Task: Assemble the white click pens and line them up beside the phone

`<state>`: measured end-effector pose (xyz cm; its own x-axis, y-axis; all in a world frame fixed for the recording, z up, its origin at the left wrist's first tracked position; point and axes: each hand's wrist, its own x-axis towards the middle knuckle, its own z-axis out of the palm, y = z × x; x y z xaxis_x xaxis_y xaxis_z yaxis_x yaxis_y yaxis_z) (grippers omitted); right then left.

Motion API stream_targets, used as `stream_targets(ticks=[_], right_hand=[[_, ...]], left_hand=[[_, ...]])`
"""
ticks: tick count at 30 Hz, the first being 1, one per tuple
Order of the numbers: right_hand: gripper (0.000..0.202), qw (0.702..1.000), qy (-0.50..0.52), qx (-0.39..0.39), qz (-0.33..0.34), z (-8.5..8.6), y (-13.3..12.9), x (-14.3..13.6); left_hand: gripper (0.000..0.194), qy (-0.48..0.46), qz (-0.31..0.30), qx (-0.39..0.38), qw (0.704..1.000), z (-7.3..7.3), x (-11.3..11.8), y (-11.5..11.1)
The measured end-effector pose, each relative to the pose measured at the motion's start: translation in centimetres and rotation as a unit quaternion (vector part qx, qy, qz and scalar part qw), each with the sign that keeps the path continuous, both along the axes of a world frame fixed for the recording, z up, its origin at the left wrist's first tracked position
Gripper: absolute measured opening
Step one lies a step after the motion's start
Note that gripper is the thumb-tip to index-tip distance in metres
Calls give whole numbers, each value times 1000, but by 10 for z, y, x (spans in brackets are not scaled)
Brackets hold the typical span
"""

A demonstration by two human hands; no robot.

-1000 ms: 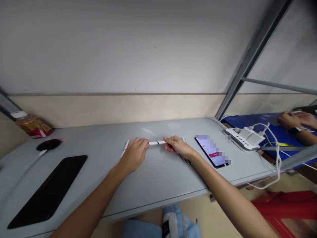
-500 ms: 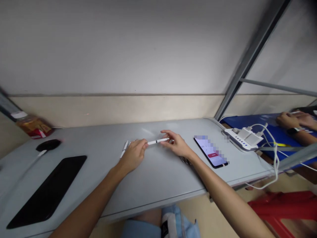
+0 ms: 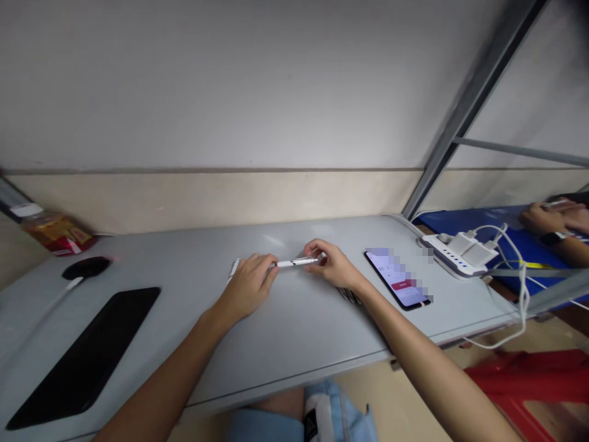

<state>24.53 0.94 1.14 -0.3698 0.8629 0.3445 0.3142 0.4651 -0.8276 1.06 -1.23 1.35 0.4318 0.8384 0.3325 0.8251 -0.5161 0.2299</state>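
Centre of table (image 3: 294, 331): bare between the forearms, open to the near edge.
Far strip: clear along the wall.
Left: black pad (image 3: 83, 356) flat near the edge; black mouse (image 3: 86, 267) and red packet (image 3: 57, 234) beyond it.
Right: phone (image 3: 399, 279) flat, just beside the right hand (image 3: 335, 267); power strip (image 3: 462, 255) with trailing cables (image 3: 519, 294) at the table end; slanted metal post (image 3: 464, 104) above.

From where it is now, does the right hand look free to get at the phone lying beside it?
Probably yes. The right hand pinches one end of the white pen, and the lit phone lies flat on the grey table just to its right, with bare tabletop between. It would have to let go of the pen first.
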Motion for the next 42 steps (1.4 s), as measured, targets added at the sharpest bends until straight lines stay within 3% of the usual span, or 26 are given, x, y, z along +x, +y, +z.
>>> stream_targets(ticks=[4,7,10,14,19,24,35,42], right_hand=[[21,999,-27,-28,11,1,-1,-1],[13,1000,-19,15,-7,-1,-1,-2],[37,1000,2,24,-16,-1,-2,-2],[20,998,-68,6,5,1,-3,-3],[8,990,-99,102,-11,0,-2,-3],[15,973,-133,183,-39,-3,1,1],[18,954,-178,185,-152,-9,17,26],[19,967,-150,195,-67,-5,10,16]], left_hand=[[25,1,-4,1,1000,-1,0,0],[25,4,-7,0,1000,-2,0,1],[25,2,-10,2,1000,-3,0,1],[27,12,-15,7,1000,-4,0,1],[33,26,-20,10,999,-6,-1,3],[34,-5,-2,-1,1000,-6,-2,4],[32,-5,17,11,1000,-7,-5,6],[29,0,6,8,1000,-7,-3,4]])
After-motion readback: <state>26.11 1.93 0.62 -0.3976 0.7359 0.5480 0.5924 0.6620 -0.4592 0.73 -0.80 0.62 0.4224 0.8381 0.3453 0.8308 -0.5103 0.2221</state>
